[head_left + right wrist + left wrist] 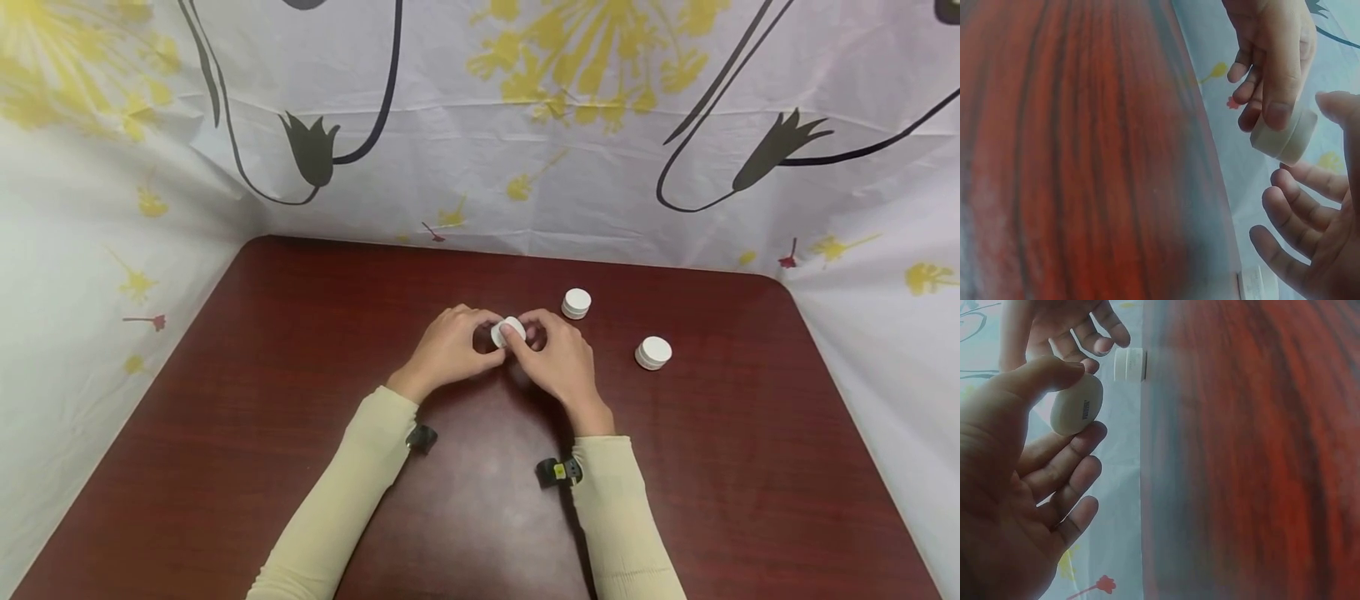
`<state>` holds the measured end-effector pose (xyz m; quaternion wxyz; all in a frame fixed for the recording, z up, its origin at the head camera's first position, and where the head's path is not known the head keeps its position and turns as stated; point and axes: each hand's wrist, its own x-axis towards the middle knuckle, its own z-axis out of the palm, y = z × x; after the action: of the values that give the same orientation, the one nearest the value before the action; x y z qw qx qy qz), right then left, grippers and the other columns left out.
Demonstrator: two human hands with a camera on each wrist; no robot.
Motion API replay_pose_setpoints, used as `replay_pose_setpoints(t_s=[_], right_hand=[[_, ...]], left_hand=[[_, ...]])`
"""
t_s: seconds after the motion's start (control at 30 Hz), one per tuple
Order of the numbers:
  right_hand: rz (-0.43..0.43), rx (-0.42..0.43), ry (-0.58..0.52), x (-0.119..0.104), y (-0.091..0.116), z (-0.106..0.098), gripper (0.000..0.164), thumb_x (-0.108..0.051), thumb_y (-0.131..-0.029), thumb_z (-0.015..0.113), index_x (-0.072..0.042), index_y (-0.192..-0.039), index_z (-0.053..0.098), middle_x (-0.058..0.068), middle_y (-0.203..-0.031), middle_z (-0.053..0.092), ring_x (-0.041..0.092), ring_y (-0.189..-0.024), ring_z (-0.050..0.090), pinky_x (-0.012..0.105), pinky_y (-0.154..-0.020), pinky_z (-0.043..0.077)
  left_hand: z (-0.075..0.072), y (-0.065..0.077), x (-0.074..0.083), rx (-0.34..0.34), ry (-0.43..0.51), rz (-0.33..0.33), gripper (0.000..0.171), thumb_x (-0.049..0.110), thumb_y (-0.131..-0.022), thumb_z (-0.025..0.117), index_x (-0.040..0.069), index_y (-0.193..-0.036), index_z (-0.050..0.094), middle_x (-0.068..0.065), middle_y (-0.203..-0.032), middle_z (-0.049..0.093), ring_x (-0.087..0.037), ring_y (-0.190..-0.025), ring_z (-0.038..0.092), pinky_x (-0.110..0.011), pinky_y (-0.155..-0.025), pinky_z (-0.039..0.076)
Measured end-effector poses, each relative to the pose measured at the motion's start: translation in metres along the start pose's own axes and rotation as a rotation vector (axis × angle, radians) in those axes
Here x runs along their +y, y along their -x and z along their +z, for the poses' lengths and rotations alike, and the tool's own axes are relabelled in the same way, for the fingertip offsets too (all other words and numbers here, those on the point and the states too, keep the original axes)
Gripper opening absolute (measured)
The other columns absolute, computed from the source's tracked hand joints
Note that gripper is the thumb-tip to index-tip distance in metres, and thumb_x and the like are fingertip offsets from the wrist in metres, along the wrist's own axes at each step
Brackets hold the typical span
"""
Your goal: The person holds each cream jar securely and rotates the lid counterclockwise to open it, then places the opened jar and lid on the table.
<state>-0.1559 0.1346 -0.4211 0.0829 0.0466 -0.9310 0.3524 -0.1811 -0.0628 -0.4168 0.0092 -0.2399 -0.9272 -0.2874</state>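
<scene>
Between both hands, just above the table, is a small white round container (515,324) with a seam around its side. My left hand (456,346) pinches it between thumb and fingers. The left wrist view shows small dark print on the container's flat face (1077,406). My right hand (561,358) is close on the other side. In the right wrist view, the right hand's fingers (1300,212) are loosely bent and spread beside the container (1285,137), its thumb near the rim. Whether the right fingertips touch it is hard to tell.
Two similar white round containers stand on the dark red wood table (300,333): one (576,304) beyond the right hand, another (653,352) farther right. White cloth (450,167) with flower prints hangs behind and at both sides. Each wrist wears a small black device (422,439).
</scene>
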Motion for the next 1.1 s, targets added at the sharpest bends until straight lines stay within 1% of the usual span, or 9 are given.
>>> replay_pose_setpoints(t_s=[0.2,0.4,0.63,0.77,1.0,1.1], right_hand=[[-0.018,0.014,0.0,-0.0017,-0.0007,-0.0001,0.036,-0.055,-0.095,0.072,-0.021,-0.108,0.076,-0.001,-0.089,0.071,0.016,-0.081,0.068,0.045,-0.073,0.054],[-0.043,0.002,-0.003,-0.0035,0.0001,0.0008,0.036,-0.053,-0.096,0.071,-0.02,-0.11,0.077,0.0,-0.089,0.071,0.016,-0.08,0.068,0.045,-0.073,0.055],[-0.055,-0.001,0.008,0.0005,0.0005,0.0011,0.034,-0.049,-0.097,0.071,-0.019,-0.113,0.076,0.001,-0.092,0.07,0.016,-0.081,0.067,0.045,-0.072,0.054],[-0.065,-0.011,0.011,0.0008,0.0003,0.0007,0.034,-0.049,-0.097,0.07,-0.02,-0.114,0.076,0.0,-0.093,0.07,0.016,-0.081,0.067,0.045,-0.071,0.054],[-0.075,-0.016,-0.001,-0.0001,0.0018,-0.0027,0.031,-0.043,-0.096,0.071,-0.02,-0.116,0.076,0.001,-0.095,0.069,0.017,-0.083,0.066,0.044,-0.072,0.053],[-0.081,-0.027,-0.006,-0.0013,0.002,-0.0019,0.031,-0.043,-0.096,0.071,-0.02,-0.117,0.075,0.001,-0.096,0.069,0.017,-0.084,0.066,0.044,-0.072,0.053]], left_hand=[[0.0003,-0.0001,-0.0017,0.0,-0.002,0.019,0.043,0.037,-0.089,0.08,0.016,-0.127,0.075,0.001,-0.122,0.078,-0.023,-0.112,0.066,-0.044,-0.104,0.052],[0.0009,0.001,-0.0039,0.005,-0.014,0.0,0.043,0.035,-0.088,0.081,0.017,-0.126,0.075,0.002,-0.121,0.078,-0.022,-0.111,0.066,-0.044,-0.103,0.052],[0.0036,0.0013,-0.0039,-0.005,-0.003,0.009,0.044,0.037,-0.089,0.081,0.017,-0.128,0.075,0.0,-0.124,0.077,-0.023,-0.113,0.066,-0.045,-0.106,0.051],[0.0032,0.002,-0.0026,0.0,-0.001,0.001,0.044,0.036,-0.089,0.081,0.017,-0.128,0.075,0.0,-0.124,0.077,-0.023,-0.114,0.065,-0.044,-0.106,0.05],[0.0026,0.0,-0.0011,-0.015,-0.003,0.013,0.044,0.036,-0.089,0.08,0.018,-0.129,0.075,0.001,-0.124,0.077,-0.022,-0.113,0.066,-0.043,-0.106,0.05],[0.0011,0.0018,-0.0012,-0.016,-0.003,0.002,0.045,0.035,-0.089,0.08,0.017,-0.129,0.074,0.001,-0.124,0.077,-0.022,-0.113,0.065,-0.043,-0.106,0.05]])
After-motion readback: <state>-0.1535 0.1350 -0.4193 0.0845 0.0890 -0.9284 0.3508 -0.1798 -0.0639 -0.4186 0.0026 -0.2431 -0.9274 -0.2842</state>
